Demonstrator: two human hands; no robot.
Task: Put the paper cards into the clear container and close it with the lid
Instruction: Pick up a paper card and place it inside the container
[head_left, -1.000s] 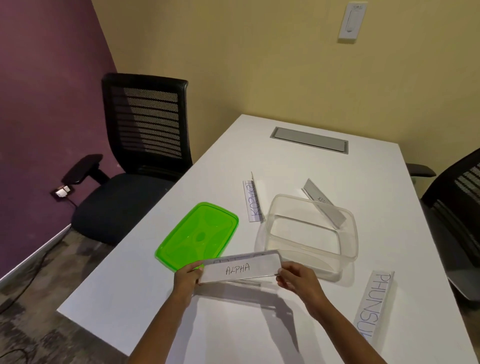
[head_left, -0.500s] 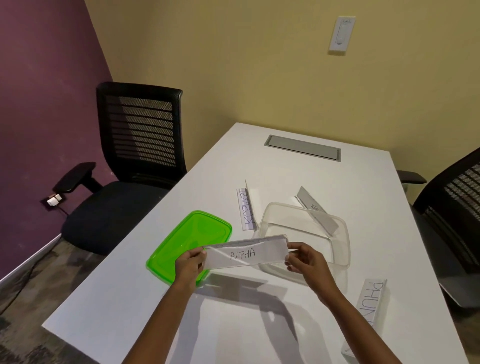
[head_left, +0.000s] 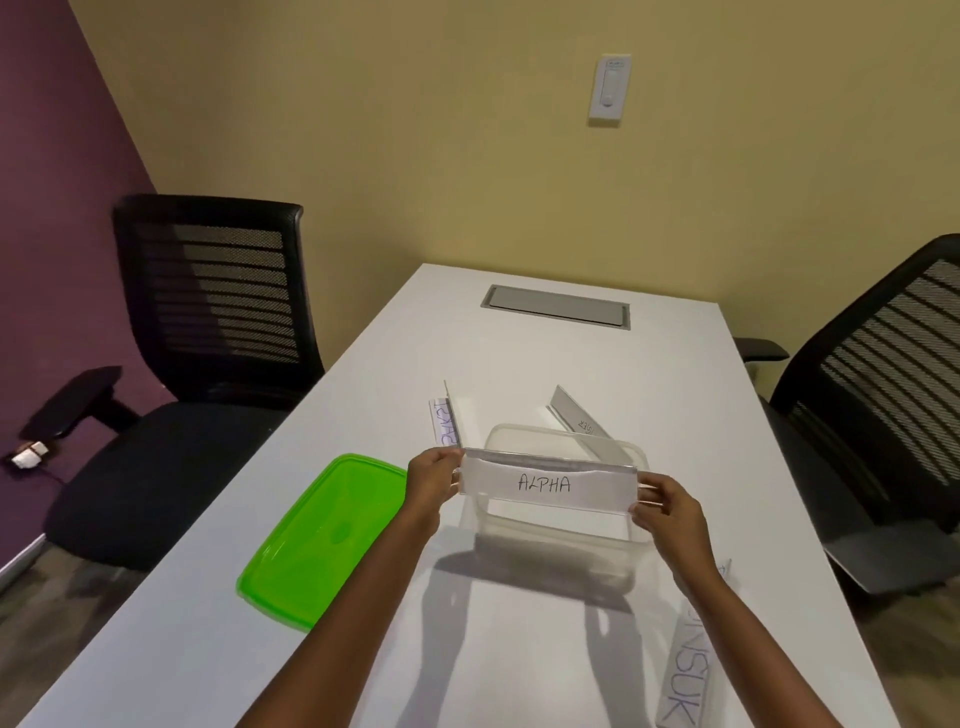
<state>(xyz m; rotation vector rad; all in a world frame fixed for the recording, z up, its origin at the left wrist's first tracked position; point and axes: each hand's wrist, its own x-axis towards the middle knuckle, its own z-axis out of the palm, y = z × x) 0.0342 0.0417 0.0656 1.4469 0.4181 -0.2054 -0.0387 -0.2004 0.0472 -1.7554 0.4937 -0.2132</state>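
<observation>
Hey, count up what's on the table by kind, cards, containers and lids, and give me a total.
Cards: 4 (ALPHA card held in both hands, one far left, one behind the container, one near right)
Containers: 1
Lids: 1
Total: 6

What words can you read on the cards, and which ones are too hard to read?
"ALPHA": card held over the clear container by the left hand and right hand.
"...NSUK": card at the table's near right; its start is blurred.
Far right card: too small to read.
Far left card: blurred, unreadable.
Wall switch: no readable text.
</observation>
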